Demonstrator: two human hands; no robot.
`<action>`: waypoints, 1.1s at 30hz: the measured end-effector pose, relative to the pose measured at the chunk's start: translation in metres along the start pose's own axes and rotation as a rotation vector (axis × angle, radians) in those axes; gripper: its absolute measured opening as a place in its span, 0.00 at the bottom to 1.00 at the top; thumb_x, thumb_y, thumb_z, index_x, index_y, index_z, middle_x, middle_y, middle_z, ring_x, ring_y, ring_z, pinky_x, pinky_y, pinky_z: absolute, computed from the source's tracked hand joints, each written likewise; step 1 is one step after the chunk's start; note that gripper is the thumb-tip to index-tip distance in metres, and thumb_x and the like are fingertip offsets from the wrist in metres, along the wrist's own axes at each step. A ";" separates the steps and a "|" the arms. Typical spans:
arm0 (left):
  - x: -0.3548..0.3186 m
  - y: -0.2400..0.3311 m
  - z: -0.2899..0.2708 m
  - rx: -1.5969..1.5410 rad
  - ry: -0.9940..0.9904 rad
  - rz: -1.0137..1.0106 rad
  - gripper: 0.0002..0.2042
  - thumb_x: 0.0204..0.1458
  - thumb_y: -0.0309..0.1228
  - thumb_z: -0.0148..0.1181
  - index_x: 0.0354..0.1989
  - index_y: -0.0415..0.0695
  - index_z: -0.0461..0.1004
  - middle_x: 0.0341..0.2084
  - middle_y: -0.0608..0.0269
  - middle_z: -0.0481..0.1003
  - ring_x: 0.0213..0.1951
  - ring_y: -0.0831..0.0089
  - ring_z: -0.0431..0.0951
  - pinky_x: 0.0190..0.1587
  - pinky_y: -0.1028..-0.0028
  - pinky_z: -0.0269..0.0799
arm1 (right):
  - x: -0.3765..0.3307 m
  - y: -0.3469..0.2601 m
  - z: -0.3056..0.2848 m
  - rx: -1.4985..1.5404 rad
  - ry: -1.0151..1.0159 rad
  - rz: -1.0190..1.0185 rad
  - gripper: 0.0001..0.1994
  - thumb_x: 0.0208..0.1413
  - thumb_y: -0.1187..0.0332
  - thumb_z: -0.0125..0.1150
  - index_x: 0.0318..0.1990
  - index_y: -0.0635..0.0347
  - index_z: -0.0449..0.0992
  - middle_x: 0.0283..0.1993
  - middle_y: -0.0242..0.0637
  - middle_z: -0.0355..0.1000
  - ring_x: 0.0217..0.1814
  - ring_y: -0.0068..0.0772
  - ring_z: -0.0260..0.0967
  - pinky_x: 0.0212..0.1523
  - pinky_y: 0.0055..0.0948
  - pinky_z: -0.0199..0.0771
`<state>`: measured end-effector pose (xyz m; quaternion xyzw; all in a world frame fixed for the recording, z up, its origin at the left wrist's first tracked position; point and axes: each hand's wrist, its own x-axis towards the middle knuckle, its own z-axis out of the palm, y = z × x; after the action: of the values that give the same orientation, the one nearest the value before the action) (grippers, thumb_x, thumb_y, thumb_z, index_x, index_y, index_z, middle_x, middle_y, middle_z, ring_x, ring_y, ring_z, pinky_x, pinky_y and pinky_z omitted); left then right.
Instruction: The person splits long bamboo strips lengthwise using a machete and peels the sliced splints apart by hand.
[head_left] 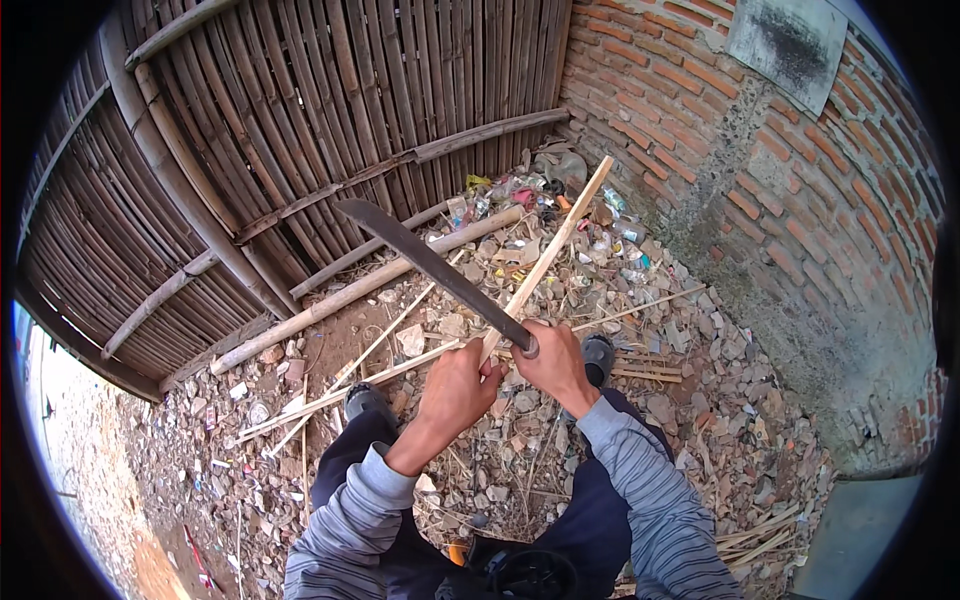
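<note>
Machete raised over rubble ground, brick wall.

Dull dark metal machete blade, pale smooth bamboo strip, rough red brick wall.

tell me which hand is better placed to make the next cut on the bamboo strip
Right, probably. The right hand grips the machete, blade raised up-left. The left hand holds the bamboo strip, steadying it.
</note>
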<state>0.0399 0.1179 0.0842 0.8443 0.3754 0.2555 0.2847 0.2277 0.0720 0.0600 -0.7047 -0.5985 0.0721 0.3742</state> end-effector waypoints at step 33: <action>-0.004 0.008 -0.005 -0.114 -0.064 -0.030 0.14 0.52 0.30 0.70 0.24 0.37 0.70 0.18 0.45 0.74 0.25 0.46 0.80 0.31 0.56 0.73 | 0.016 0.026 -0.013 0.015 0.050 -0.126 0.06 0.47 0.68 0.69 0.33 0.57 0.82 0.23 0.48 0.76 0.29 0.58 0.77 0.31 0.48 0.76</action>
<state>0.0381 0.1122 0.0921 0.8289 0.3633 0.2449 0.3479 0.2602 0.0805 0.0589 -0.6645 -0.6314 0.0355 0.3981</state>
